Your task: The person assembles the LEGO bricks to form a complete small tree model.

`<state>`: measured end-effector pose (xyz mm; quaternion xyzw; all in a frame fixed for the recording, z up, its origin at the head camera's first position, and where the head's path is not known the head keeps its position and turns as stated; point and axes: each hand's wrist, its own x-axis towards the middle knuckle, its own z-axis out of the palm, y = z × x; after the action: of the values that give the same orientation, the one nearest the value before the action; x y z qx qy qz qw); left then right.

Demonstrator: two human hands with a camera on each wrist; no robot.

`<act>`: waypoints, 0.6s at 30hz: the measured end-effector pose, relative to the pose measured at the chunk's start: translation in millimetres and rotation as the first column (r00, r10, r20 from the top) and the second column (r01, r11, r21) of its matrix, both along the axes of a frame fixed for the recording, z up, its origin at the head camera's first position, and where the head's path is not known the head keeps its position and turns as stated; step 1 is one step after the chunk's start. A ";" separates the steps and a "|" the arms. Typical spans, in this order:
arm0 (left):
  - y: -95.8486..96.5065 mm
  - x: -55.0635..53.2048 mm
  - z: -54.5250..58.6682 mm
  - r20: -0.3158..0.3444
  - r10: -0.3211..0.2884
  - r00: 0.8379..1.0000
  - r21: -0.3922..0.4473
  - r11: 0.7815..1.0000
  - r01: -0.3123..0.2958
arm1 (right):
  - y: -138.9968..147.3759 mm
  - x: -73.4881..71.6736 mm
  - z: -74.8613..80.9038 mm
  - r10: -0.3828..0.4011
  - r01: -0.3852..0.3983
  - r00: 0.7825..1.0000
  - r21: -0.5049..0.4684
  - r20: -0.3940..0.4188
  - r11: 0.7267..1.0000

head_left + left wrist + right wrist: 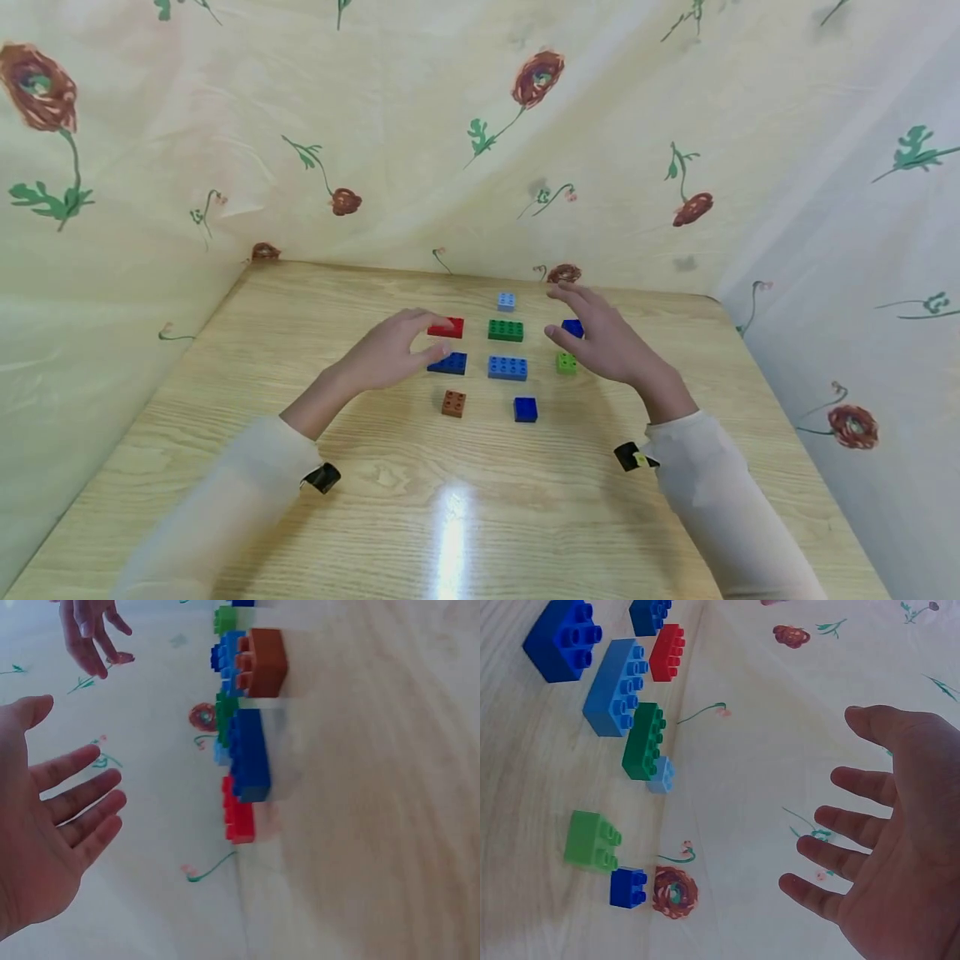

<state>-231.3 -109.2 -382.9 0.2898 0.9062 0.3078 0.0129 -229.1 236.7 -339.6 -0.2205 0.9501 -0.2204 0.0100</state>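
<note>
My left hand hovers over the table with its fingers spread loosely and nothing held. In the head view it overlaps the edges of a red brick and a long dark blue brick; the left wrist view shows it apart from both. My right hand, also holding nothing, hangs in the air with its fingers stretched out. Nearest to it in the head view are a small dark blue brick, partly covered, and a lime green brick. Between the hands lie a green brick and a long blue brick.
A small light blue brick sits farthest back. Closer to me are an orange-brown brick and a square dark blue brick. The wooden table meets a flower-patterned sheet at its back and sides.
</note>
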 end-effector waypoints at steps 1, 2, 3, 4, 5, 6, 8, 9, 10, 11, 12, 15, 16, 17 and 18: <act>-0.4 1.3 -4.2 0.031 -0.016 0.999 0.019 1.000 0.015 | 0.7 1.3 -2.3 -0.001 0.002 1.000 -0.004 0.008 1.000; -0.7 2.3 -8.5 0.057 -0.029 0.998 0.035 0.999 0.027 | 1.3 2.5 -4.6 -0.005 0.005 1.000 -0.012 0.016 1.000; -0.8 2.9 -12.6 0.080 -0.045 0.996 0.054 0.998 0.041 | 2.1 3.4 -7.5 -0.008 0.008 1.000 -0.018 0.022 1.000; -1.0 3.5 -16.3 0.100 -0.059 0.993 0.070 0.996 0.052 | 2.7 4.1 -10.2 -0.008 0.009 1.000 -0.027 0.029 1.000; -1.1 4.1 -19.9 0.122 -0.069 0.990 0.085 0.995 0.059 | 3.1 4.8 -13.1 -0.009 0.010 0.999 -0.034 0.036 0.999; -1.1 4.8 -23.0 0.142 -0.080 0.987 0.098 0.993 0.066 | 3.2 5.9 -15.9 -0.007 0.009 0.999 -0.043 0.044 0.999; -0.9 6.0 -29.2 0.167 -0.098 0.981 0.109 0.991 0.081 | 2.9 8.3 -21.6 -0.001 0.005 0.998 -0.055 0.060 0.998; -0.7 6.6 -31.8 0.179 -0.102 0.979 0.114 0.990 0.082 | 2.5 9.6 -24.4 0.005 -0.001 0.998 -0.061 0.068 0.998; -0.5 7.3 -34.0 0.190 -0.103 0.976 0.117 0.990 0.081 | 2.0 10.8 -27.2 0.011 -0.006 0.997 -0.063 0.073 0.998; -0.3 8.0 -35.9 0.197 -0.104 0.975 0.122 0.989 0.081 | 1.4 12.2 -29.8 0.016 -0.011 0.997 -0.065 0.078 0.998; 0.0 8.6 -37.6 0.199 -0.105 0.974 0.123 0.989 0.082 | 0.7 13.5 -32.1 0.023 -0.017 0.996 -0.070 0.085 0.997; 0.7 10.2 -41.1 0.212 -0.106 0.972 0.136 0.988 0.078 | -0.8 17.6 -38.3 0.038 -0.028 0.993 -0.094 0.111 0.995; 0.8 10.6 -42.4 0.212 -0.109 0.971 0.139 0.987 0.080 | -1.1 18.9 -40.3 0.042 -0.030 0.992 -0.099 0.117 0.995; 1.2 10.8 -43.4 0.218 -0.109 0.970 0.142 0.987 0.079 | -1.3 20.3 -42.0 0.045 -0.032 0.991 -0.107 0.125 0.994; 1.6 10.5 -44.9 0.226 -0.111 0.968 0.147 0.986 0.078 | -1.4 21.7 -43.9 0.048 -0.033 0.990 -0.114 0.131 0.993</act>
<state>-220.8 -107.6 -427.8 0.2948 0.8603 0.4000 0.1140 -207.3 235.3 -383.5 -0.2249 0.9287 -0.2873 0.0659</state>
